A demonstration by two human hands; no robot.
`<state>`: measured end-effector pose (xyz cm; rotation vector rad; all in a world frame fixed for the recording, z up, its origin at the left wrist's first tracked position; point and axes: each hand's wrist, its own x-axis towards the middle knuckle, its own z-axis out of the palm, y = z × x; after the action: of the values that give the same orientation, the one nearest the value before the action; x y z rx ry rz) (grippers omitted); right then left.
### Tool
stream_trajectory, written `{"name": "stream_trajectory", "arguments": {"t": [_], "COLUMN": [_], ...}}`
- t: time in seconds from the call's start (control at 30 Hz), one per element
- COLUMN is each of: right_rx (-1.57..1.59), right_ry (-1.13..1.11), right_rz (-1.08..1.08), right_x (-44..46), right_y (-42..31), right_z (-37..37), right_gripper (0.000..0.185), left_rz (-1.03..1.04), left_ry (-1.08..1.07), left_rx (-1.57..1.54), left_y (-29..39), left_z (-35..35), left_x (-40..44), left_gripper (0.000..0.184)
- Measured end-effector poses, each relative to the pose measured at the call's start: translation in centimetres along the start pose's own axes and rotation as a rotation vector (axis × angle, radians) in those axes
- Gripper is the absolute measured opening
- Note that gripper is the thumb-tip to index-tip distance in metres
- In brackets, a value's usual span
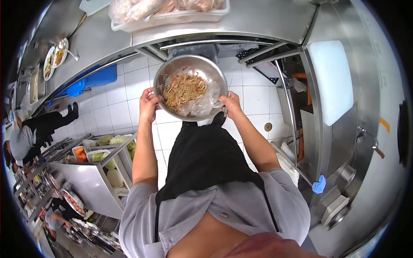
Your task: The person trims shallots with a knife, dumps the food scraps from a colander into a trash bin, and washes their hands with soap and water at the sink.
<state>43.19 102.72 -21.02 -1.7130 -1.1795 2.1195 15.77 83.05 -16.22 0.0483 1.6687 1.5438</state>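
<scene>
Both my hands hold a round metal colander [161, 81] out in front of my apron, above the tiled floor. Holes show in its left wall. Inside lie brown shredded strips [186, 91] that look like noodles or cut vegetables, with a crumpled clear plastic bag [206, 101] on the right side. My left hand [149, 102] grips the left rim, fingers curled under it. At the right rim, my right hand [231, 104] is closed on the edge; a thin blade-like tip and a bit of green show beside it, perhaps a knife.
Ahead is a steel counter [180, 35] bearing a plastic tub [172, 17] of bagged pale meat. A white cutting board [330, 81] lies on the right-hand counter. Plates of food [55, 58] stand at left. Vegetable crates [101, 155] and two people [21, 142] are further left.
</scene>
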Motion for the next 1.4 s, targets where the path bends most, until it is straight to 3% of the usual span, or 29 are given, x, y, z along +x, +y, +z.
{"name": "stream_trajectory", "arguments": {"t": [0.13, 0.2, 0.27, 0.3, 0.37, 0.43, 0.63, 0.73, 0.87, 1.0, 1.1, 1.2, 1.23, 1.3, 1.4], "right_rx": [-0.079, -0.176, -0.320, -0.391, -0.430, -0.443, -0.327, -0.508, -0.292, -0.736, -0.846, -0.997, -1.064, -1.027, -1.060], "right_ry": [0.020, 0.035, 0.016, 0.004, -0.048, -0.069, -0.056, -0.110, -0.122, -0.124, 0.015, -0.007, -0.017, -0.010, 0.047], "right_rz": [0.022, 0.054, 0.022, 0.006, 0.046, 0.052, 0.087, 0.126, 0.115, -0.052, -0.477, -0.457, -0.306, -0.312, -0.259], "right_x": [1.1, 2.1, 2.1, 1.9, 1.1, 0.8, -1.3, -2.0, -3.2, -3.4, -2.9, -1.7, -1.2, -0.7, 0.1], "right_y": [1.5, 3.1, 3.9, 3.7, 3.3, 3.8, 5.6, 6.4, 7.8, 7.4, 9.3, 10.5, 11.1, 11.2, 11.8], "right_z": [0.0, -0.6, -0.7, -0.4, 0.0, 0.1, -0.7, -2.2, -3.6, -4.1, -4.1, -4.8, -5.1, -5.1, -5.1], "right_gripper": [0.021, 0.018, 0.018, 0.019, 0.018, 0.017, 0.020, 0.025, 0.027, 0.031, 0.026, 0.025, 0.028, 0.029, 0.027], "left_rz": [0.050, 0.110, 0.275, 0.398, 0.636, 0.767, 0.882, 0.904, 1.057, 1.142, 0.989, 0.840, 0.824, 0.802, 0.606], "left_ry": [0.085, 0.082, 0.119, 0.170, 0.054, -0.003, -0.239, -0.301, -0.446, -0.408, -0.394, -0.275, -0.218, -0.123, -0.022], "left_rx": [-0.032, 0.128, 0.573, 0.764, 1.027, 1.209, 1.699, 1.818, 1.901, 1.956, 1.967, 1.806, 1.740, 1.619, 1.529], "left_y": [-0.6, -1.2, -0.1, -0.5, 1.6, 1.7, 2.5, 1.7, 2.1, 3.9, 8.2, 11.4, 11.5, 11.8, 11.7], "left_z": [0.4, 1.3, 4.2, 5.6, 9.2, 11.8, 19.6, 22.1, 25.8, 25.7, 23.3, 18.6, 16.3, 12.7, 9.4], "left_x": [0.7, 1.5, 1.5, 2.6, 2.5, 4.1, 5.3, 6.3, 4.0, 3.6, 3.2, 3.0, 3.3, 2.8, 1.1], "left_gripper": [0.044, 0.042, 0.033, 0.040, 0.056, 0.057, 0.048, 0.044, 0.036, 0.025, 0.026, 0.039, 0.046, 0.052, 0.051]}}
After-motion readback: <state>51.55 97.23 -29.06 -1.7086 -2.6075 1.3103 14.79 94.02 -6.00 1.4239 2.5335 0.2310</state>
